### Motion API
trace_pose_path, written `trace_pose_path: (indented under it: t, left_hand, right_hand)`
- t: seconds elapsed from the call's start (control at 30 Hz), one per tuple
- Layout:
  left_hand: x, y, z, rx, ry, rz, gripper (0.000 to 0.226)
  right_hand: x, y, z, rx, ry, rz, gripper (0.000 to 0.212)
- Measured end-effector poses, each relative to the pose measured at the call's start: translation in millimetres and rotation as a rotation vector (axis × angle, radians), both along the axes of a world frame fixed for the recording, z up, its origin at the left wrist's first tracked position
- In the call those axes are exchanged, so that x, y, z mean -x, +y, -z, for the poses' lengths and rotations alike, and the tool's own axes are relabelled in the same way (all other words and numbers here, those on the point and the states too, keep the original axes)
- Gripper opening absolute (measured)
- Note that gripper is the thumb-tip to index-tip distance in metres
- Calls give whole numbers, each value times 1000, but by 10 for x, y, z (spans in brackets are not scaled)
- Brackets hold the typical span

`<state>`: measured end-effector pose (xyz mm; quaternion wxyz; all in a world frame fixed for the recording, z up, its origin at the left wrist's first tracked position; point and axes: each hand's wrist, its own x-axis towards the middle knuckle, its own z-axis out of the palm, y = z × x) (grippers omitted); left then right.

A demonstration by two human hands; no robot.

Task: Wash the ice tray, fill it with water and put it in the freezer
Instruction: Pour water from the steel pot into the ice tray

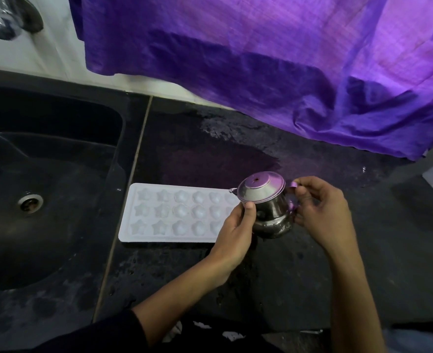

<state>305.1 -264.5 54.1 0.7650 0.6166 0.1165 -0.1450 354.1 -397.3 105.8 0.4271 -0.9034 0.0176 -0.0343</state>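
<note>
Dark stone counter (312,250) runs beside a black sink (44,174), with a purple cloth (261,59) hanging over the far edge and a wet patch beneath it. On the counter, just right of the sink, lies a white ice tray (174,212) with star and round moulds, flat and facing up. Over the tray's right end, both hands hold a small metal teapot (266,207). The left hand (233,233) grasps its body, thumb against the lid rim; the right hand (319,212) pinches the handle.
</note>
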Motion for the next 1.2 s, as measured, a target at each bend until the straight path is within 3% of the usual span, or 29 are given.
trace_pose_path:
  t: [0.27, 0.73, 1.2]
  left_hand:
    - [-77, 29, 71, 64, 48, -36, 37]
    - [-98, 50, 105, 68, 8, -35, 43]
    - [23, -28, 66, -44, -96, -90, 32]
  right_hand:
    - [-68, 73, -19, 46, 13, -4, 27]
    - [-76, 113, -85, 86, -22, -24, 27]
    - [63, 3, 9, -56, -5, 4, 25]
